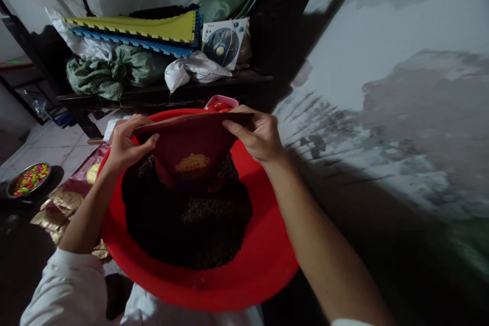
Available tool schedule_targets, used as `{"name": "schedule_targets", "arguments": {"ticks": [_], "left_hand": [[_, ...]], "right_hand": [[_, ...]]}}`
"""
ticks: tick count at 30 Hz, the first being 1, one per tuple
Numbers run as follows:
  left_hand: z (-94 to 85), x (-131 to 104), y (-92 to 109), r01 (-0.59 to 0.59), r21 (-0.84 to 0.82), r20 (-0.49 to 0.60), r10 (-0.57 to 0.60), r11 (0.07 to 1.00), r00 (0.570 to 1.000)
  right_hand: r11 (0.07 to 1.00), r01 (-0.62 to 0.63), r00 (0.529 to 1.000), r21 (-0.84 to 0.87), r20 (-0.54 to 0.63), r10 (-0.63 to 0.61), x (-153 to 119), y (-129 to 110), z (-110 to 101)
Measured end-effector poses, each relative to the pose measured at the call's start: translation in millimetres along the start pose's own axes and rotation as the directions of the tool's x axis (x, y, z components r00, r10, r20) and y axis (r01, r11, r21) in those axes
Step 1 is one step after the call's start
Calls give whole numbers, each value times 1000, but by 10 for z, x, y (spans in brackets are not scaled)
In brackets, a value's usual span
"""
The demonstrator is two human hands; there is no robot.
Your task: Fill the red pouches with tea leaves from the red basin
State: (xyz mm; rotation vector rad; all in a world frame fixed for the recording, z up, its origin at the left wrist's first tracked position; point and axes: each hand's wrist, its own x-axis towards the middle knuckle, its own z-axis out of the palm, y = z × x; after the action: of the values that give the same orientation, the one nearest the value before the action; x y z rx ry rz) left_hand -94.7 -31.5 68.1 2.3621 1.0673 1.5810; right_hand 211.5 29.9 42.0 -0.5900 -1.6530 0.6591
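Observation:
Both of my hands hold a dark red bag (pixel 191 145) with a gold emblem by its top edge. My left hand (pixel 128 145) pinches the left corner and my right hand (pixel 255 135) pinches the right corner. The bag's lower end rests in a heap of dark loose material (pixel 187 224) that fills a large red basin (pixel 263 260) in front of me. The mouth of the bag faces away, so its inside is hidden.
A small pink tub (pixel 220 104) with red pieces sits behind the basin. Gold foil bags (pixel 63 209) lie at the left, beside a metal bowl of coloured candy (pixel 30 179). A dark shelf (pixel 160 92) holds sacks, foam mats and a fan box. A stained wall (pixel 401 112) runs along the right.

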Motion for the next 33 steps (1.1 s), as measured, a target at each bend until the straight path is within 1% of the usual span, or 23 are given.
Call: {"name": "schedule_targets", "arguments": {"ticks": [2, 4, 7, 9, 10, 12, 15, 17, 19, 23, 25, 28, 33], "left_hand": [[-12, -1, -7, -27, 21, -12, 27, 999, 1000], [5, -10, -9, -13, 22, -22, 13, 1000, 1000], [47, -23, -2, 14, 35, -30, -13, 999, 999], [66, -21, 15, -17, 71, -39, 20, 997, 999], [71, -17, 29, -45, 105, -41, 49, 993, 998], [75, -5, 70, -107, 208, -37, 118, 972, 992], [70, 10, 150, -195, 374, 26, 200, 907, 980], [63, 9, 197, -254, 440, 91, 239, 861, 967], [58, -1, 222, -295, 486, 139, 260, 823, 956], [80, -40, 224, -315, 550, 151, 279, 773, 948], [109, -61, 231, -321, 529, 158, 281, 785, 947], [159, -85, 264, -329, 483, 177, 277, 811, 944], [204, -96, 283, -355, 480, 176, 308, 802, 935]], "right_hand": [[1000, 21, 1000, -7, 13, -21, 1, -9, 3], [998, 54, 998, -13, 19, -53, 5, -8, 12], [991, 133, 991, -11, 16, -133, 15, 4, 5], [981, 189, 982, -36, 30, -188, 20, -10, -38], [974, 216, 976, -73, 45, -213, 20, -31, -71], [941, 275, 961, -198, 84, -263, 17, -108, -143], [825, 366, 930, -430, 152, -334, -8, -274, -186], [731, 402, 915, -551, 206, -348, -48, -373, -133], [644, 428, 902, -634, 253, -351, -101, -435, -29], [518, 461, 877, -721, 280, -391, -192, -471, 175], [480, 466, 868, -743, 278, -411, -219, -481, 233], [447, 475, 859, -758, 290, -421, -248, -509, 279], [449, 455, 876, -769, 295, -383, -288, -540, 325]]}}
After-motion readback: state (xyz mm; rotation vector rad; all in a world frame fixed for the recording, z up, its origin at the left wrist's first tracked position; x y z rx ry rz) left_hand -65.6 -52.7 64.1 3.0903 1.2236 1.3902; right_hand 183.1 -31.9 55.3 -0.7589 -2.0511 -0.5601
